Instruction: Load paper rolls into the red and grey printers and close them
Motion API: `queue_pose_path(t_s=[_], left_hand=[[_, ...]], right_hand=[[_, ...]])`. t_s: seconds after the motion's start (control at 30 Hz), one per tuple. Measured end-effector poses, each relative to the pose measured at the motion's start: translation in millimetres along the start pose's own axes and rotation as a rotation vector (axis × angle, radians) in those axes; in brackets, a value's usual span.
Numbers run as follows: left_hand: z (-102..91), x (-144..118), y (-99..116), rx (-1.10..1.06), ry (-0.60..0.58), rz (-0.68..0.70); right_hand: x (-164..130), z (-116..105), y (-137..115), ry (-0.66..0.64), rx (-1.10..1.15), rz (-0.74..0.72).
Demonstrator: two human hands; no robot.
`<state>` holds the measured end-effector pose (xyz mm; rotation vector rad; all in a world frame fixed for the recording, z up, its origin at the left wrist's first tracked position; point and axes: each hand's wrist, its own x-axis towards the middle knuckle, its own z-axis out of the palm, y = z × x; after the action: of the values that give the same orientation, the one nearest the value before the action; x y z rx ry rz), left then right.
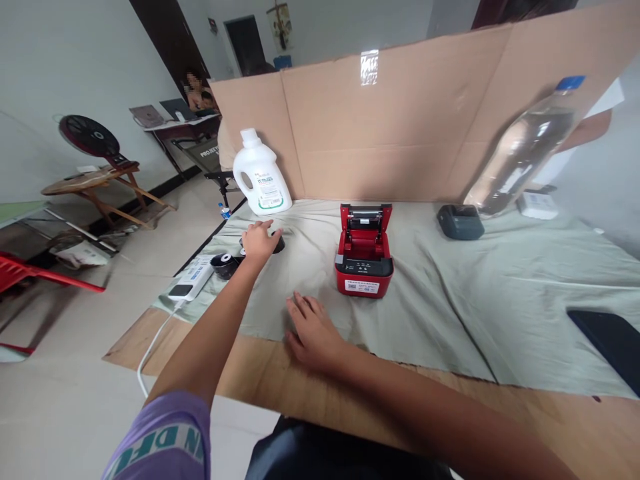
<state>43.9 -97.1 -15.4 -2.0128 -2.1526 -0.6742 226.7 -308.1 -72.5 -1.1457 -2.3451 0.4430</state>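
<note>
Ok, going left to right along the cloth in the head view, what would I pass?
White power strip → black roll → left hand → red printer with open lid → dark grey printer → clear plastic bottle with blue cap.

Your left hand (pixel 260 243) covers most of a black roll (pixel 277 244), so its grip can't be told. The dark slab (pixel 610 343) runs off the right edge.
</note>
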Motion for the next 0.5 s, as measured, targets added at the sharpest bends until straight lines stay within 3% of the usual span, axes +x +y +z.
queue_pose_path(t_s=[0.2, 0.3, 0.4, 0.5], left_hand=[[-29.4, 30, -37, -0.051, 0.038, -0.197], [-40.7, 49, -67, 0.003, -0.114, -0.251], [-43.7, 63, -88, -0.007, -0.328, -0.201], [-38.1, 67, -96, -0.048, -0.431, -0.112]], right_hand=[[0, -1, 0, -0.010, 0.026, 0.014], [0, -3, -1, -0.024, 0.036, 0.022], [1, -4, -2, -0.040, 0.045, 0.028], [1, -5, -2, -0.049, 0.056, 0.033]])
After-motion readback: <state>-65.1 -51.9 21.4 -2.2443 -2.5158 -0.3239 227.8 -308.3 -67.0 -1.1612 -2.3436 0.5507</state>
